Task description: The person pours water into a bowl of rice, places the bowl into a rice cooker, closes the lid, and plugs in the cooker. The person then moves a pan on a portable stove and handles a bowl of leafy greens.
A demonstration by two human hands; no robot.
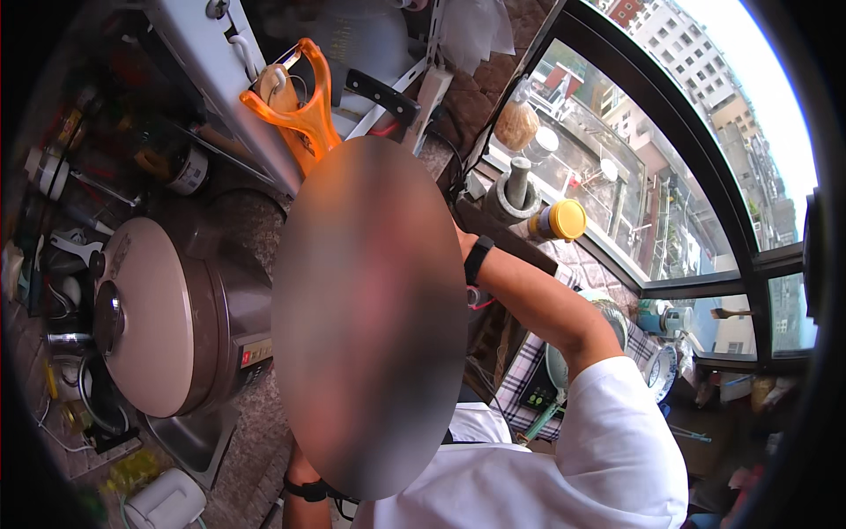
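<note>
A large blurred oval covers the middle of the view and hides most of both hands. My right hand [464, 239] shows only as a sliver at the oval's right edge, beyond a wrist with a black band. At the oval's lower left, just the wrist end of my left hand [297, 456] is visible, above another dark band. Whatever either hand holds is hidden. Left of the oval stands a brown electric cooker [218, 317] with a beige lid [155, 311] on it. An orange Y-shaped peeler [322, 99] hangs from a hook above the oval.
A black-handled knife [383, 96] sits by the white rack [218, 73]. Near the window lie a stone mortar [505, 206] with its pestle [519, 178] and a yellow-lidded jar [567, 219]. A metal sink [192, 436] is at lower left; a green-handled pan [545, 420] at right.
</note>
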